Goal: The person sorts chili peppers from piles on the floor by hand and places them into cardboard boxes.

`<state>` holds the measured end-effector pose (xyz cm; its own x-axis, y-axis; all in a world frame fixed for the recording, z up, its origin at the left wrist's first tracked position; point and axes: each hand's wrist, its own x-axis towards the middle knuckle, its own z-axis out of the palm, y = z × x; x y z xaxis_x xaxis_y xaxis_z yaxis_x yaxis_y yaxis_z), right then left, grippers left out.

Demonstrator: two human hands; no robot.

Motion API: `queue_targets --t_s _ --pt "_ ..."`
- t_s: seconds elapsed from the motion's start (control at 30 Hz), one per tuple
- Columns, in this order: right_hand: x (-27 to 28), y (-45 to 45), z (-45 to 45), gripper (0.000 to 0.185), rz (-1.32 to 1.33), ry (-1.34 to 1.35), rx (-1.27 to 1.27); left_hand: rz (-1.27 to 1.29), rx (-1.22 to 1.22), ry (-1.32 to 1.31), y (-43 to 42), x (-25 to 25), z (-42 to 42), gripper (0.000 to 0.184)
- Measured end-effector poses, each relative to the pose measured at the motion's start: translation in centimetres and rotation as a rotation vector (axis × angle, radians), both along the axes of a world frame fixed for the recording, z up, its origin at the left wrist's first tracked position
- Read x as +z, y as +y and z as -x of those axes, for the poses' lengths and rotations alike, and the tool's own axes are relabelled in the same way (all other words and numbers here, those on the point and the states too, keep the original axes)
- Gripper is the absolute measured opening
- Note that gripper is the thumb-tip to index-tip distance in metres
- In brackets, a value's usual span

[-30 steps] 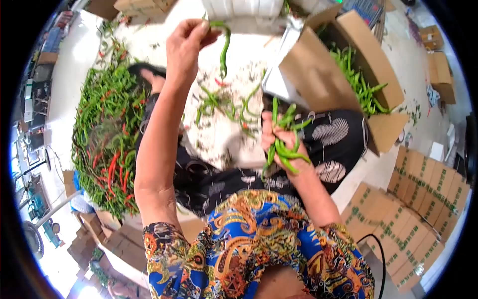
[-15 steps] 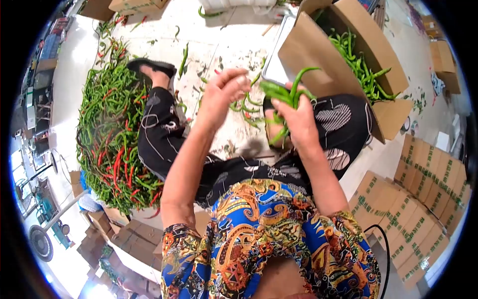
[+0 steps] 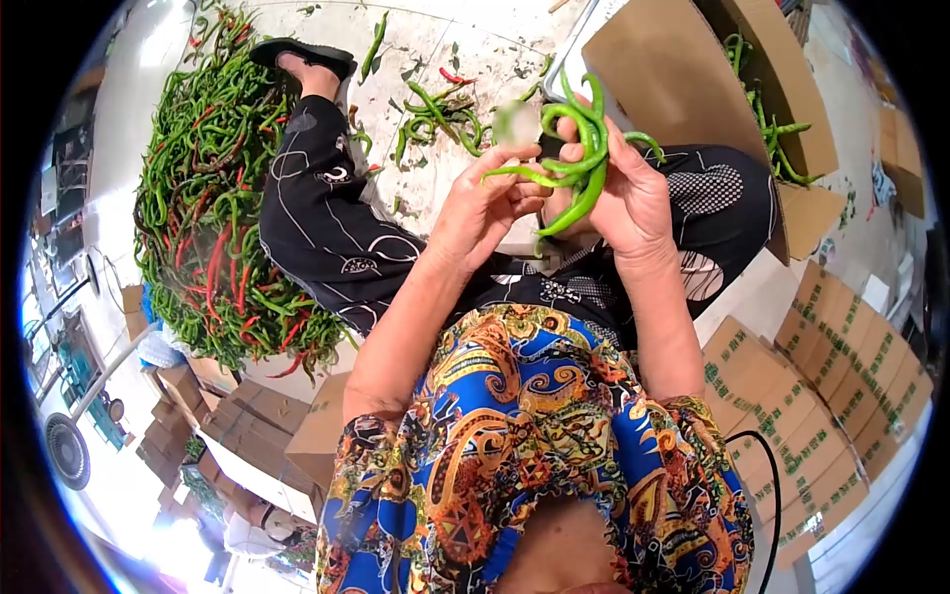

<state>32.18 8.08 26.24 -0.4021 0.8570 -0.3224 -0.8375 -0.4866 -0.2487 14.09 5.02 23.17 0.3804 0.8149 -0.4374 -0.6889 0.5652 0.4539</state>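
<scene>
My right hand (image 3: pixel 638 203) is closed around a small bunch of long green chili peppers (image 3: pixel 591 163), their curved ends sticking out on several sides. Close beside it, my left hand (image 3: pixel 480 208) has its fingers bent in at one of these peppers, whose thin end crosses the fingers. A blurred pale and green patch (image 3: pixel 517 126) shows just above the left fingertips; I cannot make out what it is. Loose green chili peppers (image 3: pixel 435 114) lie on the floor beyond my hands, with one red pepper (image 3: pixel 455 76) among them.
A big heap of green and red chili peppers (image 3: pixel 213 218) lies at my left, beside my outstretched leg. An open cardboard box (image 3: pixel 658 79) with green peppers inside stands at the upper right. Printed cartons (image 3: pixel 782 416) lie at the lower right, and a fan (image 3: pixel 67 450) stands lower left.
My left hand has come down and right to meet the bunch in my right hand. The peppers have been raised a little and turned. The view has shifted slightly.
</scene>
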Motion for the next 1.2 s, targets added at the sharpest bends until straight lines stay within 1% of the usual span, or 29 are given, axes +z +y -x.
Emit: queue_targets --t_s 0.1,0.13,0.17,0.23,0.27,0.37,0.4,0.43,0.5,0.53,0.63,0.67,0.7,0.77,0.8,0.83,0.9,0.93,0.97,1.0,1.03,1.07,1.1,1.13,1.17,1.2 --pt "-0.6 0.1 0.1 0.055 -0.032 -0.01 -0.024 -0.016 0.005 0.029 -0.4 0.2 0.2 0.049" --pt "-0.6 0.0 0.1 0.055 -0.038 -0.016 -0.04 -0.014 0.018 -0.006 -0.4 0.1 0.2 0.045" --pt "-0.6 0.0 0.2 0.055 -0.046 -0.023 -0.057 -0.013 0.03 0.023 -0.6 -0.2 0.3 0.044" --pt "0.1 0.0 0.4 0.055 -0.061 -0.15 -0.074 -0.015 0.051 0.081 -0.6 -0.4 0.4 0.041" --pt "0.0 0.0 0.4 0.054 -0.061 -0.211 -0.087 -0.016 0.1 0.164 -0.7 -0.4 0.3 0.037" --pt "0.0 -0.1 0.5 0.053 -0.032 -0.346 -0.092 -0.317 0.156 0.686 0.2 3.1 0.0 0.033" --pt "0.1 -0.2 0.7 0.053 -0.018 -0.383 -0.093 -0.501 0.156 0.816 0.6 3.0 -0.1 0.028" --pt "0.2 -0.3 1.0 0.052 -0.003 -0.419 -0.094 -0.635 0.08 0.933 0.9 3.1 -0.3 0.027" --pt "0.7 -0.3 1.7 0.052 0.032 -0.402 -0.1 -0.905 -0.077 1.165 1.7 3.5 -0.7 0.024" --pt "0.8 -0.3 1.8 0.052 0.038 -0.407 -0.099 -0.932 -0.091 1.118 2.0 3.2 -0.6 0.018" --pt "0.7 -0.4 0.5 0.048 -0.012 -0.4 -0.065 -0.669 -0.019 0.905 2.0 2.4 0.0 0.015" --pt "0.8 -0.4 -0.1 0.047 -0.01 -0.377 -0.052 -0.488 0.007 0.761 2.0 1.8 0.4 0.013" --pt "0.9 -0.4 -0.5 0.046 -0.01 -0.352 -0.037 -0.389 0.005 0.741 2.4 2.7 0.9 0.008" --pt "0.9 -0.3 -0.9 0.042 -0.007 -0.253 -0.043 -0.258 0.028 0.751 2.9 2.8 1.8 0.008" --pt "0.9 -0.4 -1.1 0.042 0.009 -0.189 -0.043 -0.251 0.012 0.835 3.2 2.0 2.2 0.011" --pt "0.8 -0.5 -1.2 0.041 0.025 -0.126 -0.044 -0.279 -0.127 0.921 3.6 1.1 2.9 0.012" --pt "0.7 -0.4 -1.5 0.035 0.063 -0.003 -0.044 -0.335 -0.407 1.086 4.8 -0.7 4.4 0.014" --pt "0.7 -0.3 -1.5 0.033 0.087 0.05 -0.041 -0.405 -0.489 1.18 6.0 -1.2 4.8 0.016" --pt "0.8 -0.3 -1.5 0.031 0.111 0.103 -0.04 -0.454 -0.42 1.179 7.5 -1.5 4.9 0.017" --pt "1.2 -0.3 -1.4 0.026 0.12 0.119 -0.048 -0.476 -0.403 1.099 10.3 -0.7 4.9 0.018" --pt "1.7 -0.3 -1.5 0.027 0.095 0.1 -0.066 -0.438 -0.356 1.003 13.2 1.5 4.7 0.024" --pt "2.3 -0.3 -1.6 0.028 0.073 0.081 -0.082 -0.598 -0.255 1.101 15.6 4.6 4.6 0.028" --pt "3.2 -0.3 -1.5 0.029 0.051 0.064 -0.092 -0.602 0.057 0.624 18.7 4.2 4.3 0.034" --pt "4.8 -0.3 -1.9 0.017 0.021 0.044 -0.132 -0.636 0.095 0.631 19.6 6.0 4.3 0.052" --pt "6.9 -0.2 -2.6 0.012 -0.031 -0.065 -0.206 -0.671 0.134 0.64 20.5 7.9 4.2 0.073" --pt "8.0 0.1 -4.3 0.013 -0.19 -0.183 -0.234 -0.669 0.155 0.643 21.4 5.8 5.1 0.054"
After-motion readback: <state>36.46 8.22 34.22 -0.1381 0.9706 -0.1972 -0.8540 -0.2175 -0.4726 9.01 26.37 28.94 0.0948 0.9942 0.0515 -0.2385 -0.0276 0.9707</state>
